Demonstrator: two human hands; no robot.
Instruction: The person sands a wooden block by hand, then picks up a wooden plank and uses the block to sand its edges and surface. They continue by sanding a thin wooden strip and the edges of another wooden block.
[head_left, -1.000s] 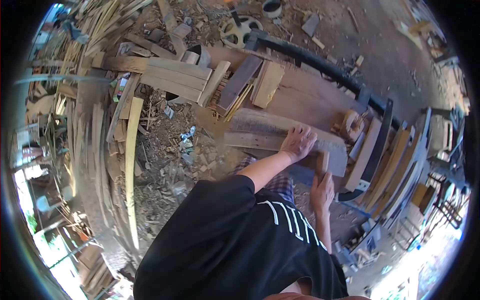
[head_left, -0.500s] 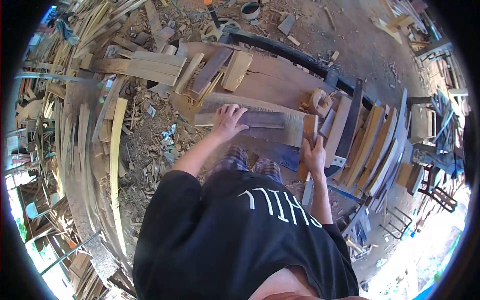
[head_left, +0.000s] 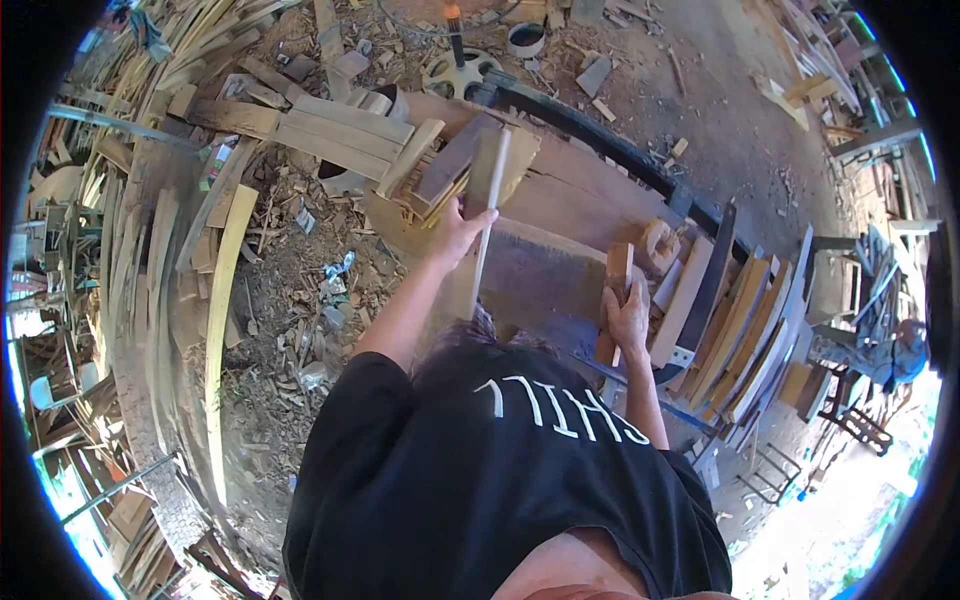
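My left hand (head_left: 463, 235) grips a flat wooden board (head_left: 485, 230) around its middle, thumb on the near side. The board is turned up on its edge, its pale narrow side facing me, and its lower end comes close to my lap. In my right hand (head_left: 628, 318) is a short brown wooden block (head_left: 618, 268), held upright at the right end of the dark work surface (head_left: 550, 275). The fingers of that hand wrap the block and partly hide it.
Offcuts (head_left: 455, 160) lie beyond my left hand. Right of the block are a chunky wood piece (head_left: 658, 245), a long dark saw-like blade (head_left: 708, 290) and stacked planks (head_left: 745, 320). A black beam (head_left: 590, 120) runs behind. Wood scraps (head_left: 300, 270) litter the ground left.
My left hand lay on a narrow board resting flat on a wider one; now it holds a board swung up on edge. My right hand stays on the block, almost unmoved.
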